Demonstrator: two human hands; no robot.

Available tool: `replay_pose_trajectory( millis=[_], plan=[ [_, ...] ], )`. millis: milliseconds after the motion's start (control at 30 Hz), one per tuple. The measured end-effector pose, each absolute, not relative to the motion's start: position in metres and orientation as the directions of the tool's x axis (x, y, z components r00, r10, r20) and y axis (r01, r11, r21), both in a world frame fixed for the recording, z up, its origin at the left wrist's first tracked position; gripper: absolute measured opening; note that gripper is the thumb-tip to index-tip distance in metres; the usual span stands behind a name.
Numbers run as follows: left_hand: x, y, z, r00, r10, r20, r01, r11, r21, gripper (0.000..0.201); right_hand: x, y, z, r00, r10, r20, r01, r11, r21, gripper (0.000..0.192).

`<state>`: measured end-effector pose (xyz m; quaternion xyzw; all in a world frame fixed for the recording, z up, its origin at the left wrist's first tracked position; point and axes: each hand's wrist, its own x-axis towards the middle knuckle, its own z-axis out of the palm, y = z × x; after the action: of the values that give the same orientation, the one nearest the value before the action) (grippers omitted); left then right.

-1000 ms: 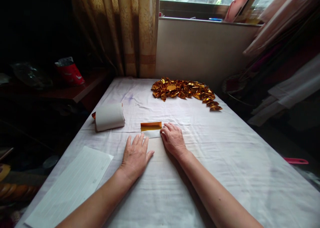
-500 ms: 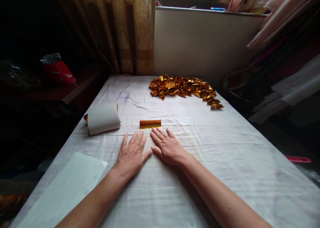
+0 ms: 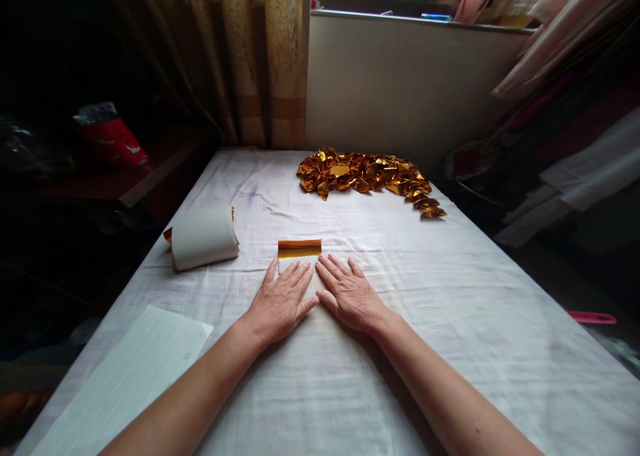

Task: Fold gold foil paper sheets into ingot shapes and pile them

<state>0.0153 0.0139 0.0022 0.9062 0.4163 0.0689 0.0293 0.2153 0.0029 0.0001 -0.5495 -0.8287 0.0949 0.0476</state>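
A small sheet of gold foil paper (image 3: 299, 249), white side up with a folded gold strip along its far edge, lies on the white cloth (image 3: 450, 296) covering the table. My left hand (image 3: 281, 302) rests flat on the sheet's near left part, fingers spread. My right hand (image 3: 349, 297) lies flat beside it on the near right part. The two hands almost touch at the thumbs. Most of the sheet is hidden under them.
A curled stack of white-backed foil sheets (image 3: 203, 237) lies to the left. A heap of several folded gold pieces (image 3: 365, 176) sits at the far end. A lined white paper (image 3: 130, 376) lies at the near left. A red packet (image 3: 111, 139) stands on a dark side shelf.
Both hands slid together onto the sheet; the right hand came off its right edge and now lies flat beside the left. The view dropped slightly.
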Motion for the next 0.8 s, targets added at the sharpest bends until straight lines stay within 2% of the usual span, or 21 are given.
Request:
replay_pose_trajectory(
  millis=[133,300,400,467,567,733,800],
  plan=[
    [-0.005,0.008,0.000,0.600,0.794,0.098,0.790,-0.608,0.086,0.058,0.215,0.002,0.000,-0.381,0.925,-0.011,0.901,0.369,-0.227,0.056],
    [-0.023,-0.001,0.006,0.553,0.808,0.203,0.818,-0.573,0.055,0.052,0.213,0.002,0.003,-0.347,0.938,0.016,0.900,0.338,-0.274,0.051],
    [-0.018,0.009,0.013,0.513,0.813,0.275,0.828,-0.553,0.090,0.036,0.213,0.012,0.007,-0.328,0.940,0.092,0.878,0.339,-0.338,0.040],
    [-0.013,0.020,0.017,0.480,0.826,0.295,0.837,-0.532,0.128,0.026,0.214,0.023,0.010,-0.321,0.936,0.142,0.842,0.351,-0.410,0.024],
    [-0.009,0.034,0.017,0.413,0.866,0.283,0.868,-0.468,0.168,0.019,0.214,0.038,0.012,-0.228,0.963,0.142,0.821,0.268,-0.503,0.014],
    [-0.013,0.040,0.008,0.273,0.906,0.324,0.856,-0.382,0.348,0.013,0.213,0.046,0.006,-0.152,0.973,0.172,0.829,0.221,-0.514,0.042],
    [-0.014,0.039,0.005,0.246,0.912,0.329,0.850,-0.366,0.378,0.009,0.215,0.046,0.003,-0.153,0.972,0.180,0.823,0.226,-0.521,0.042]
  ],
)
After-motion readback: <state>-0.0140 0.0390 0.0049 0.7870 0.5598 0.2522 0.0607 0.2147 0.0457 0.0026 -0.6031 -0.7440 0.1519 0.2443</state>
